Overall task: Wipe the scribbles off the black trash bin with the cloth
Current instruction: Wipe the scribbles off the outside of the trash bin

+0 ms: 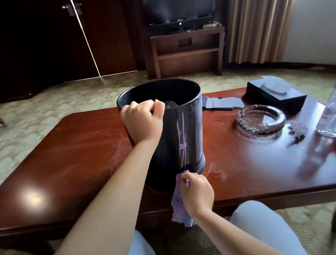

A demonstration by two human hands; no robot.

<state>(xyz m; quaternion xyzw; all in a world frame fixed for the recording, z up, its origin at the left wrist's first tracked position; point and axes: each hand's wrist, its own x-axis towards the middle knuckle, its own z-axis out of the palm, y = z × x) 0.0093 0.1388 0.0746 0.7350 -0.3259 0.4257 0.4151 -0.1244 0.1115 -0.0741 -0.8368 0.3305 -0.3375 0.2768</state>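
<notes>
The black trash bin (186, 129) stands upright on a reddish-brown wooden table (61, 161), close to its near edge and right in front of the seated person. Pale purple scribbles (182, 138) run down the bin's near side, from a little under the rim to near the base. The left hand (143, 119) grips the near rim, fingers curled over the edge into the opening, forearm reaching straight forward across the table. The right hand (196, 191) sits low at the foot of the bin, wrist at the table edge, its fingers pinching a crumpled purple cloth (180, 202); the cloth's top touches the bin just below the lowest marks, and the rest hangs down past the table edge. Most of the scribbles appear to remain, so the wiping looks far from done. To do it well, the left hand should brace the bin firmly against tipping or sliding, while the right presses a bunched wad of cloth flat on the wall and rubs along the lines. A glass ashtray (261, 120) sits to the right, well apart.
</notes>
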